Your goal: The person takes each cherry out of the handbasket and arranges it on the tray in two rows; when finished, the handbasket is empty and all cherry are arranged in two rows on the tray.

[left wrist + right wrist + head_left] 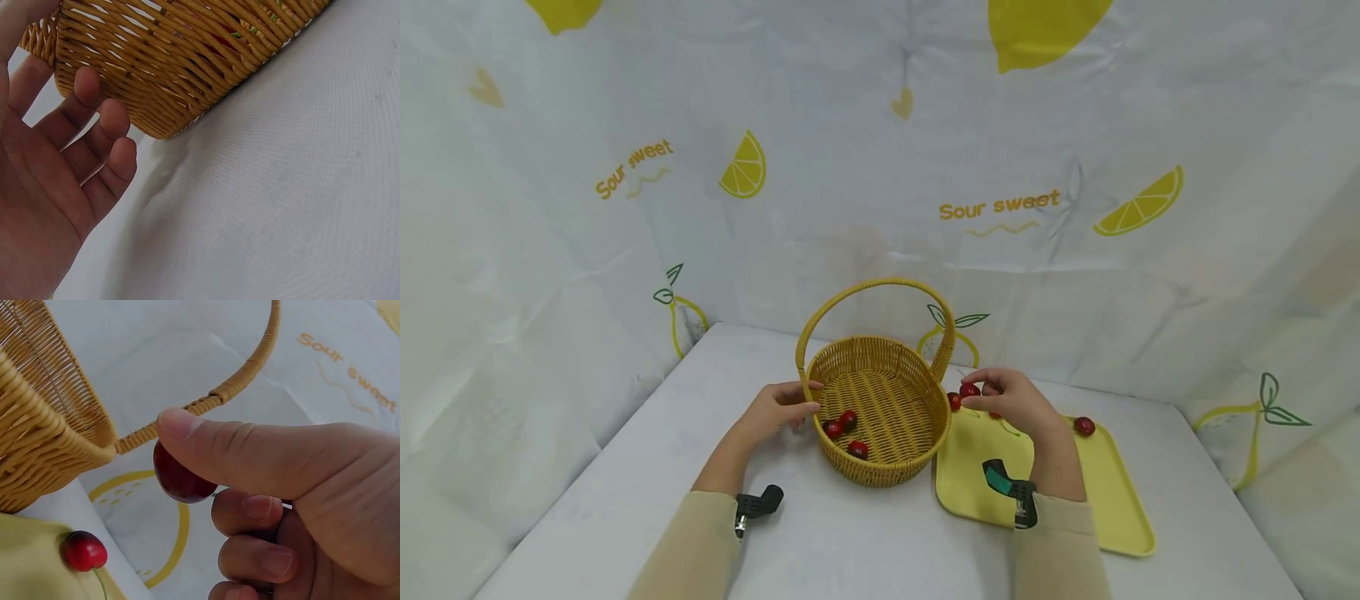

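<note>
Between the sleeves, white table gives me room up to the yellow tray and wicker basket, three cherries inside. My left hand pinches its left rim; near the tray's far-left corner, my right hand's fingers hold one cherry. Lemon-print cloth rises beyond the table's far edge.

A glossy dark-red cherry, pinched in right-hand fingers, is beside an upright wicker basket holding three others.
</note>
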### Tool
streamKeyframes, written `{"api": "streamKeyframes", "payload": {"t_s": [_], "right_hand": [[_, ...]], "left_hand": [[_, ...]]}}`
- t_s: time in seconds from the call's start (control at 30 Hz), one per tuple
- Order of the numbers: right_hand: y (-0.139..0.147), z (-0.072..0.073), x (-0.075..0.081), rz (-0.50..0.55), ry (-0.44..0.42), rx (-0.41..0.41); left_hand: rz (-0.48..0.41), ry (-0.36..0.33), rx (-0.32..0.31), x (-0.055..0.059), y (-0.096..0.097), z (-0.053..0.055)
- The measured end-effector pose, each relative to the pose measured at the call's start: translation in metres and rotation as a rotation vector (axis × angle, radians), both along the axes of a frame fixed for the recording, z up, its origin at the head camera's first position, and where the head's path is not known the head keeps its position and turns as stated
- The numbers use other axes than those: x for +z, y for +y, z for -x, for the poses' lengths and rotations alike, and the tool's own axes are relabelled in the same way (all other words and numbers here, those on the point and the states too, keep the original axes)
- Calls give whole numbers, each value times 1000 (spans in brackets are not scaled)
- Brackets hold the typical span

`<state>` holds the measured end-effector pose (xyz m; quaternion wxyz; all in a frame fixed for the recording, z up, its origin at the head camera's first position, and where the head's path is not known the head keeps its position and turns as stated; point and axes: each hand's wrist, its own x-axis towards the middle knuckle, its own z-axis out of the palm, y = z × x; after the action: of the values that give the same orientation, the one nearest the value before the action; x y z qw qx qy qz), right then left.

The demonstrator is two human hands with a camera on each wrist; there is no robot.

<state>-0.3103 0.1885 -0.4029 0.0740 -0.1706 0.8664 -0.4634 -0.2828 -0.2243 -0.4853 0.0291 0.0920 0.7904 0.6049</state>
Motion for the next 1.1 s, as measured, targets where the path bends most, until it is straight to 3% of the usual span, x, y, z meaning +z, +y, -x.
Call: {"api": "streamKeyframes", "payload": {"t_s": [0.37, 0.67, 0.87, 1.1], "right_hand": [[-6, 21, -44, -213, -70, 13], [-16, 21, -58, -317, -80, 10], [-18, 20, -56, -343, -85, -5], [-5, 10, -26, -241, -33, -7]], "left_hand": [[11, -12, 15, -5, -1, 1], [-4, -16, 11, -6, 0, 2], [3, -16, 8, -5, 0, 1], [5, -3, 14, -5, 0, 3]]}}
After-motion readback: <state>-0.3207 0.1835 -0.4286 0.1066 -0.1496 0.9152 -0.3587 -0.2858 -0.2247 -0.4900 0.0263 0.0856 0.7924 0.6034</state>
